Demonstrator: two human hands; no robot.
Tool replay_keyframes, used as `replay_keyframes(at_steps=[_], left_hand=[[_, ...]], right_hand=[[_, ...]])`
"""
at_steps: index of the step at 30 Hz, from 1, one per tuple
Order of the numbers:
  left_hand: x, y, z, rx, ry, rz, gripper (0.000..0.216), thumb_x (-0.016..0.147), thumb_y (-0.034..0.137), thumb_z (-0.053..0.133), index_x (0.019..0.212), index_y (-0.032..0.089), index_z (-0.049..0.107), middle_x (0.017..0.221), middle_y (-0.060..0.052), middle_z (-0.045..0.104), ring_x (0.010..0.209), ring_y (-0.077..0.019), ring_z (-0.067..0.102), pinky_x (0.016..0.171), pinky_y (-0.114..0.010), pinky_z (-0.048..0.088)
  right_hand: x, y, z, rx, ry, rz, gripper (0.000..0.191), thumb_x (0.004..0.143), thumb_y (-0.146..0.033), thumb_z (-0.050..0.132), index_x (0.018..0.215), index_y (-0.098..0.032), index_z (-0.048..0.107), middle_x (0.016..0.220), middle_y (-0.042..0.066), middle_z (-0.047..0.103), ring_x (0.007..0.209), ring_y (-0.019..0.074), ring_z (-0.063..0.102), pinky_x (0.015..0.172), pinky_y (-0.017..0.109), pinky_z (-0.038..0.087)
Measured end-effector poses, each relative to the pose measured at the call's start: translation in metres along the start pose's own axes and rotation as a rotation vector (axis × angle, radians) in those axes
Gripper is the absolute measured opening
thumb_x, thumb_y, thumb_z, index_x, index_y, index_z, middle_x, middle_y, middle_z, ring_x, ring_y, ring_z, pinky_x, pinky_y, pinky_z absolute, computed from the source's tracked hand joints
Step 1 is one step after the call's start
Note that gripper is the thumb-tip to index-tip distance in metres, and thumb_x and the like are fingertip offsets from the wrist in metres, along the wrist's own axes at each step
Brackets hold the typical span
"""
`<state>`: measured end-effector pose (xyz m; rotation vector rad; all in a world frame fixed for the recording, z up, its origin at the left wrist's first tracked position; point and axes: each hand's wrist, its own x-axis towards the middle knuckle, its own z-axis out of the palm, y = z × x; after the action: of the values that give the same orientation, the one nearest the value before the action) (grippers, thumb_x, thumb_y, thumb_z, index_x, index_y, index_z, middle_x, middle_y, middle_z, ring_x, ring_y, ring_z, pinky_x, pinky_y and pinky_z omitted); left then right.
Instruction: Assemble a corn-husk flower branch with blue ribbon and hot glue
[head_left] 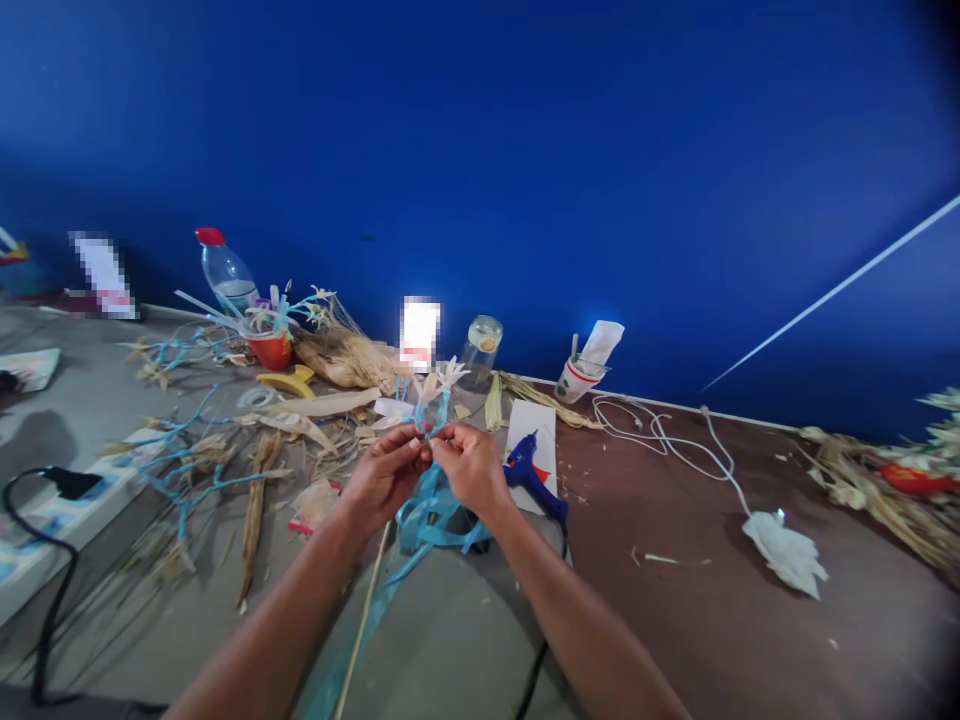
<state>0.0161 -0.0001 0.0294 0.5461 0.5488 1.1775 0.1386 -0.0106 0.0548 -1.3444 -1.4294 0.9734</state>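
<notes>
Your forearms come up from the bottom edge and meet in the middle. Your left hand (384, 472) and your right hand (474, 466) sit fingertip to fingertip. Each pinches the stem of the husk flower sprig (437, 392), which stands upright between them with its pale petals just above your knuckles. Blue ribbon (429, 512) is wound on the stem where you grip it, and the loose length loops below your hands and trails toward you along the table. Your own fingers hide whether the right ones pinch the ribbon or only the stem. A thin wooden stick (363, 622) lies under your left wrist, running toward you beside the ribbon.

Just right of your right hand, a blue glue gun (529, 470) rests on a white card (534, 425). Its black cable (535, 668) passes below your right forearm. Left of your left hand lie blue-wrapped branches (187, 470) and dry husk strips (255, 510). Farther right, a white cord (660, 432) ends beside a white flower shape (784, 552).

Beyond your hands, by the blue wall, stand a glass jar (480, 350), a paper cup (576, 380), a red cup (271, 352) holding sprigs, and a plastic bottle (225, 270) with a red cap.
</notes>
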Motion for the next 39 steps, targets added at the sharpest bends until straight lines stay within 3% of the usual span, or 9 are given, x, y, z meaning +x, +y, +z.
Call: replay_keyframes(at_steps=[4,11,16,20,28,33,39], left_hand=[[-0.002,-0.002,0.001,-0.037,0.013,-0.071,0.026,0.063,0.012,0.073,0.088,0.010,0.069,0.064,-0.002,0.062,0.053,-0.0061,0.053,0.055,-0.018,0.045],[-0.003,-0.004,-0.004,-0.078,-0.041,-0.095,0.034,0.061,0.017,0.076,0.094,0.011,0.067,0.061,0.001,0.059,0.051,-0.0050,0.050,0.054,-0.017,0.044],[-0.002,-0.002,-0.009,-0.033,-0.081,-0.131,0.034,0.060,0.020,0.077,0.092,0.012,0.069,0.066,-0.002,0.062,0.052,-0.0068,0.052,0.056,-0.020,0.045],[-0.001,0.000,-0.009,0.028,-0.107,-0.147,0.027,0.062,0.021,0.075,0.086,0.011,0.069,0.074,-0.006,0.066,0.060,-0.0128,0.058,0.061,-0.026,0.047],[-0.003,0.004,-0.006,0.067,-0.217,-0.183,0.019,0.060,0.026,0.076,0.067,0.012,0.065,0.064,-0.004,0.061,0.069,-0.0190,0.059,0.065,-0.031,0.046],[0.000,0.004,-0.014,0.034,-0.215,-0.102,0.022,0.055,0.025,0.078,0.066,0.012,0.064,0.070,-0.004,0.059,0.069,-0.0163,0.056,0.063,-0.028,0.045],[0.005,0.006,-0.023,0.028,-0.193,-0.064,0.023,0.052,0.026,0.080,0.063,0.014,0.063,0.072,-0.003,0.056,0.072,-0.0143,0.055,0.065,-0.024,0.044]], right_hand=[[0.001,-0.001,0.000,0.312,-0.088,0.099,0.010,0.066,-0.025,0.058,0.063,-0.016,0.057,0.052,-0.002,0.058,0.047,0.0090,0.050,0.050,0.021,0.040],[0.001,-0.006,-0.003,0.554,-0.178,0.272,0.011,0.056,-0.023,0.066,0.058,-0.015,0.059,0.047,-0.003,0.057,0.046,0.0089,0.050,0.049,0.021,0.037],[0.003,-0.002,-0.006,0.568,-0.276,0.323,0.009,0.054,-0.019,0.068,0.057,-0.014,0.061,0.053,-0.002,0.058,0.047,0.0064,0.046,0.046,0.019,0.027],[0.003,-0.005,-0.005,0.600,-0.335,0.365,0.015,0.050,-0.020,0.072,0.058,-0.014,0.061,0.054,-0.004,0.055,0.048,0.0052,0.042,0.048,0.020,0.026],[0.001,-0.010,-0.006,0.599,-0.398,0.432,0.027,0.045,-0.024,0.079,0.062,-0.013,0.060,0.044,-0.009,0.044,0.038,0.0005,0.024,0.042,0.022,0.010],[0.001,-0.004,-0.004,0.604,-0.381,0.479,0.029,0.043,-0.022,0.079,0.051,-0.015,0.052,0.038,-0.010,0.040,0.035,0.0011,0.028,0.039,0.021,0.012],[0.002,0.004,-0.001,0.686,-0.405,0.526,0.028,0.044,-0.026,0.079,0.053,-0.014,0.055,0.036,-0.009,0.041,0.032,0.0020,0.029,0.037,0.020,0.013]])
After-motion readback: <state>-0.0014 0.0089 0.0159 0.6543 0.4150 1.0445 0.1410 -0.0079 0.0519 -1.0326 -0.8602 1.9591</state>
